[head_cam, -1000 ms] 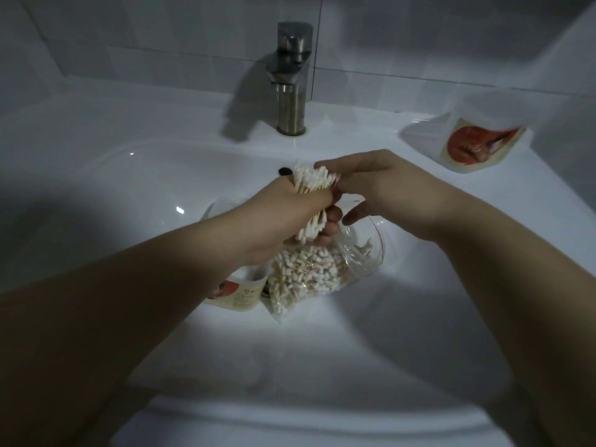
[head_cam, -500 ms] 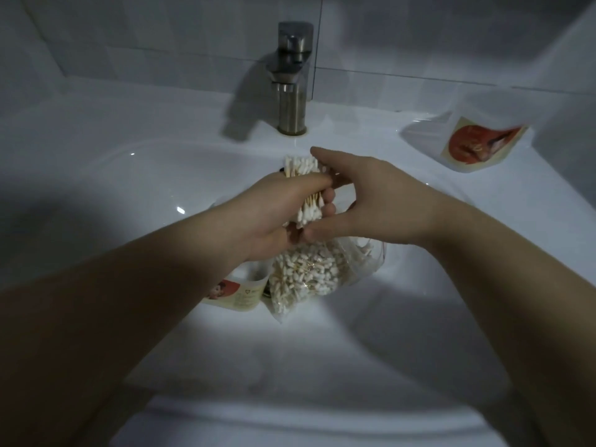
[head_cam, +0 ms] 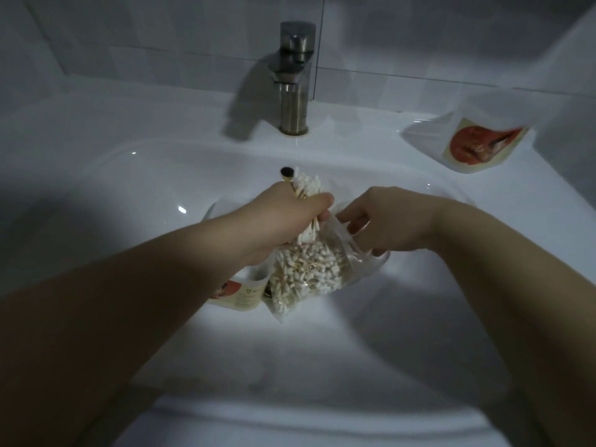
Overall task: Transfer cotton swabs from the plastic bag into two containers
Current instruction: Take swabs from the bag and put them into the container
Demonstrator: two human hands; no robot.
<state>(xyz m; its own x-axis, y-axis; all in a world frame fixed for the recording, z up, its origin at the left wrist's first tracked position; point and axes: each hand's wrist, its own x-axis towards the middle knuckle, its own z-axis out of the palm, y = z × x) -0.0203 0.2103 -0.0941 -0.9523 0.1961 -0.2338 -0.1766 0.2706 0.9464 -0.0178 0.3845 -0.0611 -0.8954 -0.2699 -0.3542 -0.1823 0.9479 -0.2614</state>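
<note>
Glossy white ceramic sink [head_cam: 135, 162], brushed metal tap [head_cam: 294, 91], clear crinkled plastic bag [head_cam: 358, 257], wooden-stemmed cotton swabs [head_cam: 306, 272]

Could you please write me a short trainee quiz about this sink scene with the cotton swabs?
1. True or false: the left hand grips a bundle of cotton swabs.
2. Which hand holds the plastic bag by its mouth? A) left B) right
3. Fill in: the far labelled container sits on the sink's ___.
Key: 1 true; 2 B, the right hand; 3 rim.

Steel faucet [head_cam: 295, 79] behind white sink [head_cam: 135, 117]
</note>
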